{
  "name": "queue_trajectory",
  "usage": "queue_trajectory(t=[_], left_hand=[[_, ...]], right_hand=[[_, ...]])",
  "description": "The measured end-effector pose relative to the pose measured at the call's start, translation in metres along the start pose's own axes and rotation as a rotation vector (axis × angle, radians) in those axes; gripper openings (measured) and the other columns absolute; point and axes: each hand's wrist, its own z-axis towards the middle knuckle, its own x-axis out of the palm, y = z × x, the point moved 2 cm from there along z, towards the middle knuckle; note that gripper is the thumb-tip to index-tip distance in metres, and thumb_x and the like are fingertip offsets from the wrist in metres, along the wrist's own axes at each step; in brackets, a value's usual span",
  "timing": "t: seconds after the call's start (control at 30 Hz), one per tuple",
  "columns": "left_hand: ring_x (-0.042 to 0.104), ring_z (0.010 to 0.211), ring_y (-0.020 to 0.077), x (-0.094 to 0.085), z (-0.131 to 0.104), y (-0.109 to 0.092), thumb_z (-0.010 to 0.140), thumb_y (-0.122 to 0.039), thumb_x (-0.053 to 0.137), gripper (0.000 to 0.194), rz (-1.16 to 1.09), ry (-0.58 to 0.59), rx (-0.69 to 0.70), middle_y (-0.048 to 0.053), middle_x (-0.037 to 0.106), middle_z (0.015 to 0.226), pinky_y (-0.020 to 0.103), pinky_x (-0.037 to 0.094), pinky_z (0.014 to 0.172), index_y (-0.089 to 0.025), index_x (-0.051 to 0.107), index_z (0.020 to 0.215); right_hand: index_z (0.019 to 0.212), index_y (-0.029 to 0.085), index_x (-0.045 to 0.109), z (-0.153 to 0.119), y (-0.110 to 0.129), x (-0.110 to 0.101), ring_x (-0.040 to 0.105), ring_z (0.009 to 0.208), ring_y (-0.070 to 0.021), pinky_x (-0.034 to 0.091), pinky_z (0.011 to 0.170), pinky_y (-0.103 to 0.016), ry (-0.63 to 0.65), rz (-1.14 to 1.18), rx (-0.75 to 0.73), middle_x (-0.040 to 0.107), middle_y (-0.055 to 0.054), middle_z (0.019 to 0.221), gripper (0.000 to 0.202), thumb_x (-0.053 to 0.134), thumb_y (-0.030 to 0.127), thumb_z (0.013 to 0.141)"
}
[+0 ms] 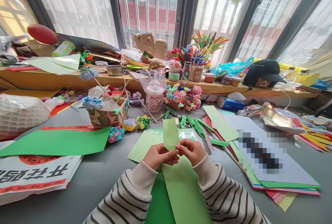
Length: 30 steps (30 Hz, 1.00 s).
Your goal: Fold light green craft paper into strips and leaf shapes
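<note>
Grey and smooth, the table (pixel 98 186) spreads across the lower view, with a long wooden ledge (pixel 38 82) behind it under the windows. At the right lies a stack of paper (pixel 295 161), pale sheets on top and green, blue and pink edges showing below. A printed white bag (pixel 38 175) lies at the left, partly covered by a bright green sheet (pixel 57 141). Beneath the hands, a long light green sheet (pixel 181 186) overlaps a darker green sheet (pixel 159 199). A brown basket (pixel 103 118) stands beyond them to the left, and a black cap (pixel 263 72) sits on the ledge at the right. Near the middle, a lidded cup (pixel 155 99) stands upright beside small crocheted flowers (pixel 181 96).

Both hands meet over the long sheet. The left hand (pixel 158 156) pinches the lower edge of a small paper piece (pixel 171 130), thumb in front and fingers curled nearly closed. The right hand (pixel 192 150) grips its lower right corner between thumb and bent forefinger. This light green piece stands up from the fingertips, facing the wearer. Folded green strips (pixel 199 127) lie just past the right hand.
</note>
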Motion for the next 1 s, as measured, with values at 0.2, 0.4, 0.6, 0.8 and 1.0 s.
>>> queue_trajectory(t=[0.2, 0.4, 0.6, 0.8, 1.0], left_hand=[[0.059, 0.050, 0.0152, -0.0004, 0.0015, 0.0021, 0.045, -0.029, 0.068, 0.030, -0.003, 0.008, -0.002, 0.005, 0.064, 0.052, 0.024, 0.045, 0.050, -0.009, 0.061, 0.065], [0.059, 0.051, 0.0162, -0.0004, 0.0009, 0.0016, 0.048, -0.033, 0.066, 0.028, 0.000, 0.005, -0.012, 0.005, 0.064, 0.053, 0.027, 0.045, 0.053, -0.010, 0.062, 0.064], [0.060, 0.051, 0.0157, -0.0007, 0.0017, 0.0027, 0.049, -0.033, 0.065, 0.028, -0.011, 0.003, -0.012, 0.005, 0.064, 0.053, 0.025, 0.045, 0.052, -0.010, 0.061, 0.064], [0.059, 0.050, 0.0153, -0.0009, 0.0020, 0.0033, 0.048, -0.031, 0.066, 0.026, -0.011, -0.006, 0.010, 0.004, 0.064, 0.052, 0.025, 0.045, 0.052, -0.010, 0.060, 0.063], [0.059, 0.050, 0.0152, 0.0002, 0.0010, 0.0025, 0.048, -0.030, 0.067, 0.027, -0.003, 0.008, 0.014, 0.004, 0.064, 0.052, 0.025, 0.045, 0.051, -0.010, 0.060, 0.064]], right_hand=[[0.062, 0.015, 0.053, 0.0000, -0.0011, 0.0009, 0.048, 0.046, -0.0097, 0.042, 0.045, -0.022, -0.015, 0.015, 0.016, 0.050, 0.001, 0.050, 0.019, 0.053, 0.034, 0.063], [0.059, 0.015, 0.053, 0.0004, -0.0004, 0.0007, 0.047, 0.044, -0.0094, 0.041, 0.043, -0.021, -0.049, 0.028, 0.011, 0.050, 0.001, 0.048, 0.020, 0.054, 0.035, 0.061], [0.059, 0.015, 0.052, 0.0010, -0.0017, 0.0005, 0.048, 0.043, -0.0090, 0.041, 0.043, -0.021, -0.039, 0.048, 0.048, 0.050, 0.002, 0.049, 0.020, 0.055, 0.035, 0.060], [0.056, 0.015, 0.052, 0.0003, -0.0026, 0.0001, 0.048, 0.041, -0.0090, 0.041, 0.042, -0.021, -0.077, 0.020, 0.063, 0.050, 0.002, 0.046, 0.022, 0.055, 0.036, 0.060], [0.056, 0.016, 0.052, -0.0006, -0.0017, 0.0007, 0.048, 0.041, -0.0093, 0.040, 0.042, -0.021, -0.102, -0.004, 0.046, 0.051, 0.002, 0.046, 0.022, 0.055, 0.037, 0.061]])
